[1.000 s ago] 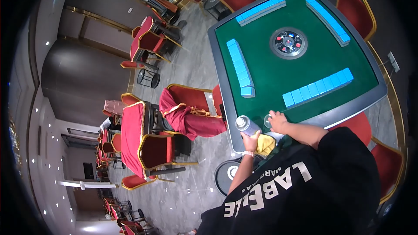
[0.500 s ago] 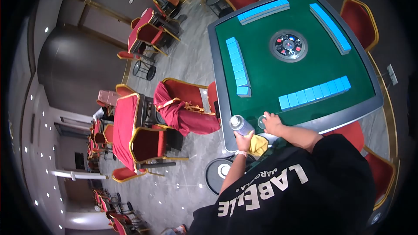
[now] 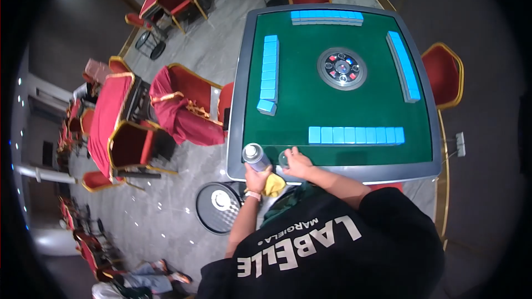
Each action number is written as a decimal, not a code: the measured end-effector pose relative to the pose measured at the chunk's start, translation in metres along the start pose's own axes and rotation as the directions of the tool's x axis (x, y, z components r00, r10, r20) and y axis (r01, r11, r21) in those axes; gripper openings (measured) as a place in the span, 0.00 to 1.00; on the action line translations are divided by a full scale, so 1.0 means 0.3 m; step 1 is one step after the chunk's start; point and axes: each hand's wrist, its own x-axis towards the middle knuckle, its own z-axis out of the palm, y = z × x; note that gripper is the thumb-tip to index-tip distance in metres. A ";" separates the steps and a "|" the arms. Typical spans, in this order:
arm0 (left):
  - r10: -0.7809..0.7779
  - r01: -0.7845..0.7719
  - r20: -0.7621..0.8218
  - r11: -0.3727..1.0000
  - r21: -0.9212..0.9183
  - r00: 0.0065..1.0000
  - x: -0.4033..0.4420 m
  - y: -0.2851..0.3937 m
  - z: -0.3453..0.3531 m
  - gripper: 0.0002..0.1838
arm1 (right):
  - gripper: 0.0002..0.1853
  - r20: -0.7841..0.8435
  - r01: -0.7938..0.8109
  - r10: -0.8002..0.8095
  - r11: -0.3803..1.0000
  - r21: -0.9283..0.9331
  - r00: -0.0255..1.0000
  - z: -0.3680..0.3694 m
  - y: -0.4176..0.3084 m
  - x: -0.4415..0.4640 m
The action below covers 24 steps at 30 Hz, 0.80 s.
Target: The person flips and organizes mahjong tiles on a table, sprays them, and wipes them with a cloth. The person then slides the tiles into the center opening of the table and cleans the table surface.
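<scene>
My left hand [image 3: 256, 178] is wrapped round a grey-and-white spray can [image 3: 255, 156], which stands upright-looking at the near left corner of the mahjong table [image 3: 310, 113]. Beside it, my right hand [image 3: 299, 164] has its fingers closed on a clear round cap [image 3: 284, 159]. A yellow cloth [image 3: 274, 186] hangs at the table's near edge, just below my left hand; whether that hand also grips it I cannot tell. Blue-backed mahjong tiles [image 3: 356, 135] form a row beyond my right hand.
More rows of tiles line the other sides, round a central dice unit [image 3: 342, 68]. Left of me are a round black side stand [image 3: 218, 207] and a chair draped with a red cloth [image 3: 188, 119]. Another chair [image 3: 443, 75] is at the right. A person's legs [image 3: 149, 281] show lower left.
My view has turned, so the table now appears straighter and further left. Both hands keep hold of the can and the cap, close together at the table's near edge.
</scene>
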 end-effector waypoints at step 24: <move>-0.615 0.371 -0.688 0.580 -0.725 -0.384 -1.307 -0.094 -0.009 0.37 | 0.40 0.575 0.701 -0.802 0.504 0.505 0.162 0.521 -0.512 -0.343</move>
